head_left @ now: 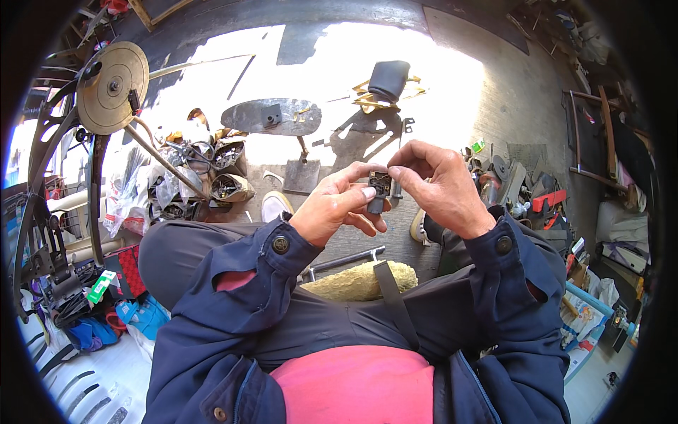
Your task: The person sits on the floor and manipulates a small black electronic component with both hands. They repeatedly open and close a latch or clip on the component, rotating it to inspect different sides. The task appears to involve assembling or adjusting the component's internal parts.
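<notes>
Part: you hold one small black part (378,192).
Hands: your left hand (337,206) and right hand (443,187), fingers pinching it.
Bags: several on the floor (452,92), contents unclear.

Beyond the raised hands the sunlit floor (395,78) lies mostly open, broken by a flat metal plate (271,116) and a black pad (388,78); to the left, a brass wheel (111,86) on its frame and bags of parts (212,173) crowd the way; to the right, heaped tools (530,191) block the floor; below the hands, knees and a steel bar (346,260) close the lap.
</notes>
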`<state>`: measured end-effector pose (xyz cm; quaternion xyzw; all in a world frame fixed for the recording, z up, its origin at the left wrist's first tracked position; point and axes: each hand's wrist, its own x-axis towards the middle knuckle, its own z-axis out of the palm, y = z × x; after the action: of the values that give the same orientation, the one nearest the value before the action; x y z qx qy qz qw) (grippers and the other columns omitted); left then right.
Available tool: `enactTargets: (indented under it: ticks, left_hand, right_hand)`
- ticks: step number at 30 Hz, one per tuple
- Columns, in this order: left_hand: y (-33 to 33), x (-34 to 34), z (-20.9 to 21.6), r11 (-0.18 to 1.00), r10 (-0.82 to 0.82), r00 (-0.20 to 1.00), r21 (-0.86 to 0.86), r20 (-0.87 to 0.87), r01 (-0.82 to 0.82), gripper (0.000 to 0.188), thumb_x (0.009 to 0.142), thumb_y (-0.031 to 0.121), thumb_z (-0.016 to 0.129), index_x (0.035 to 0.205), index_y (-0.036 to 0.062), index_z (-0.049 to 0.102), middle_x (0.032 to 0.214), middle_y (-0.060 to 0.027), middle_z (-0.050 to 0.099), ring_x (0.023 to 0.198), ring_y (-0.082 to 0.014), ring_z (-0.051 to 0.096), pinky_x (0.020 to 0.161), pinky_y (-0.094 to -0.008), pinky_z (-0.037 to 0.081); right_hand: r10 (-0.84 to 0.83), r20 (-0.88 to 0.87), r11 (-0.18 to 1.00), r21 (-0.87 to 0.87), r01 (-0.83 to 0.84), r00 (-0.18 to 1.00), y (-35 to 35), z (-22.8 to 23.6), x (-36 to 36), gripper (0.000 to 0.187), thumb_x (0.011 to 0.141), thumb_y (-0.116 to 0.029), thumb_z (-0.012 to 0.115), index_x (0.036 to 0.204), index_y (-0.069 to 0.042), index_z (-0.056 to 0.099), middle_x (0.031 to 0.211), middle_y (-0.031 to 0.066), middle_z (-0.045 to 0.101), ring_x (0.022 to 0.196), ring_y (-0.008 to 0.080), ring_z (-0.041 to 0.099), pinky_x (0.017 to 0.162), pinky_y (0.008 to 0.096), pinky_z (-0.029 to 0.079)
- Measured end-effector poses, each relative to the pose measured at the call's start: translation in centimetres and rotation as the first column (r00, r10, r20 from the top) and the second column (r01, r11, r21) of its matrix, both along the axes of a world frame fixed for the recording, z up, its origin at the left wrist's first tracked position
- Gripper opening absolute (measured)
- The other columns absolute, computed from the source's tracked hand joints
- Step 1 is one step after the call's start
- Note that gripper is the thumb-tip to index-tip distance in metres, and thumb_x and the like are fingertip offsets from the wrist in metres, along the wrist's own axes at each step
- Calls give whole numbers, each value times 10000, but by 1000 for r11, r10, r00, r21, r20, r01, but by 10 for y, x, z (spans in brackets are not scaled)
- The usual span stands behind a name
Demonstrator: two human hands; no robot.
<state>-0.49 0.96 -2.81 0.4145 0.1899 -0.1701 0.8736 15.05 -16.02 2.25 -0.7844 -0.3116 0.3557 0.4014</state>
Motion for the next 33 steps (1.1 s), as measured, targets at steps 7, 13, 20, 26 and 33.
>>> enactTargets:
  ticks: [7,13,20,26,33]
  left_hand:
    - [-1,0,0,1000,6,1000,8,-8,-6,560,1070,223,598,1587,69,448,1141,-179,738,930,-286,781,844,-386,644]
    - [-1,0,-1,1000,-1,1000,12,-7,1,545,1073,222,596,1579,74,457,1148,-171,742,929,-283,786,840,-382,644]
    - [-1,0,-1,1000,-3,1000,17,-4,3,541,1076,220,588,1580,75,457,1152,-171,743,937,-286,786,844,-393,645]
    - [-1,0,0,1000,0,1000,26,-10,0,549,1075,225,587,1585,74,450,1152,-173,741,939,-289,785,845,-396,644]
    - [-1,0,1,1000,0,1000,29,-12,1,552,1071,240,596,1579,74,459,1145,-167,739,938,-286,784,847,-386,644]
  right_hand:
    - [19,3,1000,-9,-19,1000,1,-1,-1,122,1003,-77,719,1029,42,728,878,62,736,805,97,684,754,266,563]
    - [50,99,998,26,-53,994,0,-3,-3,121,993,-69,725,1011,50,717,892,89,715,780,133,692,716,289,556]
    - [92,281,988,91,-122,955,0,-9,-4,112,991,-57,718,995,48,679,889,99,685,743,148,653,673,307,523]
    - [7,134,999,43,-13,991,-1,-3,-3,123,1010,-78,705,990,40,678,825,67,703,730,109,632,666,293,522]
    - [-62,8,997,48,62,998,-2,-8,-1,130,1042,-98,683,999,25,680,844,25,718,726,55,618,647,238,515]
